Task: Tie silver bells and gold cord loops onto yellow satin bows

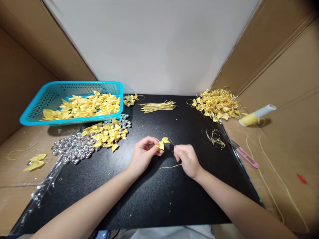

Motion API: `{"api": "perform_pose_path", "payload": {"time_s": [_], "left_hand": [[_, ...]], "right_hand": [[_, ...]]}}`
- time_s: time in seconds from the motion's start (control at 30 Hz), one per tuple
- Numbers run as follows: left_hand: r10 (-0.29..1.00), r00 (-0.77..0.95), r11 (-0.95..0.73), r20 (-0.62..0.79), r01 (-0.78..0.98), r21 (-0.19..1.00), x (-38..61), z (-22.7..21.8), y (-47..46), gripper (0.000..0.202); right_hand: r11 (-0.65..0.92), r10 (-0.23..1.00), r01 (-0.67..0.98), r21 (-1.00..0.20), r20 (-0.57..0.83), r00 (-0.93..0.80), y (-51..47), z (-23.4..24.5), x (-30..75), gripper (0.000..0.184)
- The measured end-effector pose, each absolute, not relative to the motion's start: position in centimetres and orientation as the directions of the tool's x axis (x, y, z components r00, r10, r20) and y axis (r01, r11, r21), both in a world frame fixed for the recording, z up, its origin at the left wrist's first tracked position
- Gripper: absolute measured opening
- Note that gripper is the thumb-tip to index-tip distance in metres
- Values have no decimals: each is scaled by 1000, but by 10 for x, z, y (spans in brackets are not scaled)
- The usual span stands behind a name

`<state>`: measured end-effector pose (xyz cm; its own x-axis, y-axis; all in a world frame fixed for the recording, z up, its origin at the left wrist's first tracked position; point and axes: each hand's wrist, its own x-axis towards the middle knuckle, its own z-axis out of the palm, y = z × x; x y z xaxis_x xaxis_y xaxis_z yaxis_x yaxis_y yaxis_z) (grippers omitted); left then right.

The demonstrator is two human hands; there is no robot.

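My left hand point(147, 151) pinches a small yellow ribbon bow point(163, 143) between thumb and fingers, above the middle of a black tabletop point(149, 196). Just to its right, my right hand point(187, 159) is closed around a thin needle-like tool point(171, 142), whose tip points up and left toward the bow. Whether the tip touches the bow I cannot tell. A length of gold cord point(170, 166) trails leftward from under my right hand. Closest to my left hand lies a pile of loose yellow bows point(108, 135), beside a heap of silver beads point(74, 147).
A blue basket point(32, 116) of yellow bows stands at the back left. Cut gold cords point(158, 106) lie at the back, with finished-looking looped bows point(218, 104) heaped right. Cord scraps point(214, 139), a pink cutter point(246, 156) and a tube point(258, 115) sit rightward.
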<state>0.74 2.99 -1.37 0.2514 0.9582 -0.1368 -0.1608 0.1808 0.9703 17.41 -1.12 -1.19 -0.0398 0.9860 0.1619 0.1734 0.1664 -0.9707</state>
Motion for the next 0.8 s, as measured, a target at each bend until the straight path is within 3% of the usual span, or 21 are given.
{"api": "perform_pose_path", "payload": {"time_s": [0.1, 0.3, 0.37, 0.5, 0.6, 0.8], "left_hand": [[940, 302, 204, -156, -135, 970, 7, -13, 29, 22], [896, 442, 126, -43, -160, 979, 6, -12, 28, 16], [897, 436, 159, -76, -158, 975, 7, -12, 27, 18], [907, 376, 286, -192, -213, 934, 10, -14, 28, 34], [901, 397, 286, -172, -247, 926, 10, -16, 29, 53], [890, 434, 256, -143, -214, 943, 11, -18, 27, 23]], "right_hand": [[167, 986, 175, -970, 163, -34, -11, -13, 174, 42], [234, 972, 164, -958, 228, -53, -14, -13, 173, 42], [256, 967, 173, -951, 255, -26, -15, -12, 174, 43], [291, 955, 199, -936, 297, 5, -20, -12, 173, 44], [311, 949, 202, -929, 313, -24, -24, -10, 166, 44], [312, 944, 269, -911, 329, 16, -26, -7, 159, 35]]}}
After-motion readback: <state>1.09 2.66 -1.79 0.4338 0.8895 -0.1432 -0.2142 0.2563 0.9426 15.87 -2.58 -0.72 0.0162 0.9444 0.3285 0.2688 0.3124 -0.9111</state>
